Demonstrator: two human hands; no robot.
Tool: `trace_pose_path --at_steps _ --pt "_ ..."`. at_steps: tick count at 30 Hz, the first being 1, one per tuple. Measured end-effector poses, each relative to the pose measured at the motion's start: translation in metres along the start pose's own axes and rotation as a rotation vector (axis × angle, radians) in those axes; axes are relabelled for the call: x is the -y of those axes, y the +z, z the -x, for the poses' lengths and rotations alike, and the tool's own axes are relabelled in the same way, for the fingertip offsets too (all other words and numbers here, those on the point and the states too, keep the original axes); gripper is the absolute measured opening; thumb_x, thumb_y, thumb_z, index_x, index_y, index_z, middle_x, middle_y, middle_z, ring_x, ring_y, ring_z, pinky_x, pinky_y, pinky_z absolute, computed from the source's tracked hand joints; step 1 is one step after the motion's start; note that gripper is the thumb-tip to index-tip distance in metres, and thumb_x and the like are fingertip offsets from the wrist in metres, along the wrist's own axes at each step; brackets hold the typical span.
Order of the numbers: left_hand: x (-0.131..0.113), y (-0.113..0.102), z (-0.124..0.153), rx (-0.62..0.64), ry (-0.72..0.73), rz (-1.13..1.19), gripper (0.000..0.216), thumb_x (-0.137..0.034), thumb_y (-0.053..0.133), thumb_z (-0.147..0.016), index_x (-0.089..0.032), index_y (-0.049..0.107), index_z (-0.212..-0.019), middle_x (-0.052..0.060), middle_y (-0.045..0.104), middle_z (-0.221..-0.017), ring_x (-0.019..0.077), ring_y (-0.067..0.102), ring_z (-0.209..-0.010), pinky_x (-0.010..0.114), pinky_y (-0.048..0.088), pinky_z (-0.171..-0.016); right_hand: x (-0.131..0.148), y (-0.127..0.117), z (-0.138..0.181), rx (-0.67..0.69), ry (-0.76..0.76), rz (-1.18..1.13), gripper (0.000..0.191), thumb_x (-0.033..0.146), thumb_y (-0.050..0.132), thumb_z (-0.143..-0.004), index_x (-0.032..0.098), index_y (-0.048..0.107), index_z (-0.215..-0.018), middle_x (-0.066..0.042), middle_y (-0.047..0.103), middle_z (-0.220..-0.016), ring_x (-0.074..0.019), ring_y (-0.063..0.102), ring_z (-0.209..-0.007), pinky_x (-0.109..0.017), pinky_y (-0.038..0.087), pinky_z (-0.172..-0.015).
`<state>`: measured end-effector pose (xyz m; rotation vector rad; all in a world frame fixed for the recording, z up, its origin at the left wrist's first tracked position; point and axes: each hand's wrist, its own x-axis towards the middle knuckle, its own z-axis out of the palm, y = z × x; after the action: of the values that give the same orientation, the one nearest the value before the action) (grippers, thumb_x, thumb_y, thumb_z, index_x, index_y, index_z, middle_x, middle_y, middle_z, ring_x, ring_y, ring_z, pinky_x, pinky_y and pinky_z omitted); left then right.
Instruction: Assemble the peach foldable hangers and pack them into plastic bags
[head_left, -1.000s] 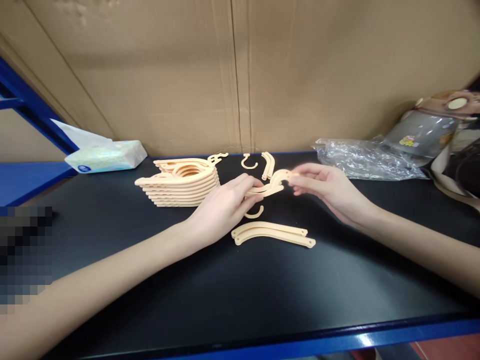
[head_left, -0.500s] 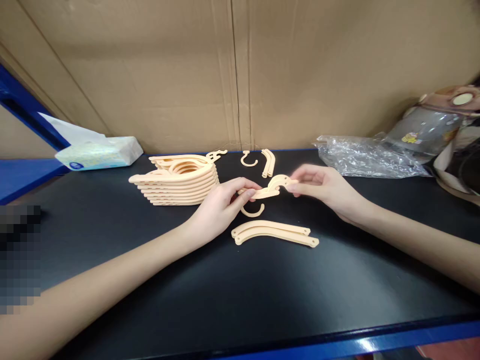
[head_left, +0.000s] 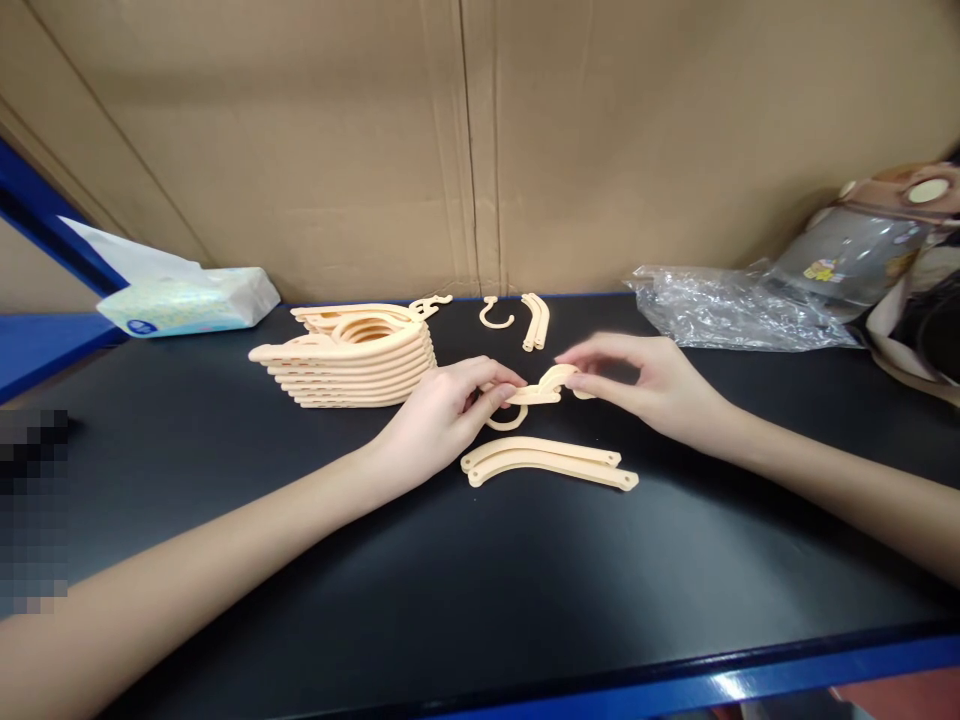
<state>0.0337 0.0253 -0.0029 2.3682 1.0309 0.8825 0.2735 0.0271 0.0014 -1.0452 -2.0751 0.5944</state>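
Observation:
My left hand (head_left: 457,405) pinches a cream plastic hanger piece (head_left: 536,395) between thumb and fingers. At its other end, the thumb and fingers of my right hand (head_left: 626,375) close on a curved, arched section (head_left: 556,377). Just below my left fingers shows a cream hook (head_left: 508,418); whether it joins the held piece I cannot tell. Two curved hanger arms (head_left: 551,463) with holes at their ends lie side by side in front of my hands. Beyond my left wrist stands a stack of cream folding hangers (head_left: 349,365).
Farther back lie another hook (head_left: 496,318) and two short hanger arms (head_left: 535,322). A tissue pack (head_left: 199,300) sits at the left. Crumpled clear plastic (head_left: 720,308) and a bottle (head_left: 847,250) are at the right. Cardboard (head_left: 337,150) walls the back of the black table (head_left: 480,590).
My right hand has shifted slightly left and turned, its fingers now over the arched section, which has tipped down. My left hand keeps its hold almost in place.

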Motion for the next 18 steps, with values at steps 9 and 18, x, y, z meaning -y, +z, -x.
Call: trace_pose_path --at_steps 9,18 --pt "0.002 0.002 0.001 -0.015 -0.013 -0.032 0.017 -0.024 0.053 -0.095 -0.016 0.066 -0.103 0.0 0.069 -0.088 0.012 0.06 -0.071 0.024 0.045 -0.063 0.0 -0.006 -0.004 0.035 0.076 -0.009 0.019 0.036 0.066 -0.084 0.02 0.072 -0.093 -0.001 0.074 -0.089 -0.0165 0.065 -0.081 -0.031 0.049 -0.077" --pt "0.009 0.0 0.002 -0.045 0.041 -0.191 0.017 -0.023 0.053 -0.094 -0.017 0.061 -0.108 0.005 0.062 -0.109 0.0198 0.057 -0.101 0.033 0.048 -0.084 -0.021 -0.028 -0.014 0.196 0.245 -0.026 0.033 0.048 0.069 -0.078 0.02 0.074 -0.095 -0.002 0.074 -0.087 -0.0189 0.066 -0.08 -0.034 0.05 -0.078"
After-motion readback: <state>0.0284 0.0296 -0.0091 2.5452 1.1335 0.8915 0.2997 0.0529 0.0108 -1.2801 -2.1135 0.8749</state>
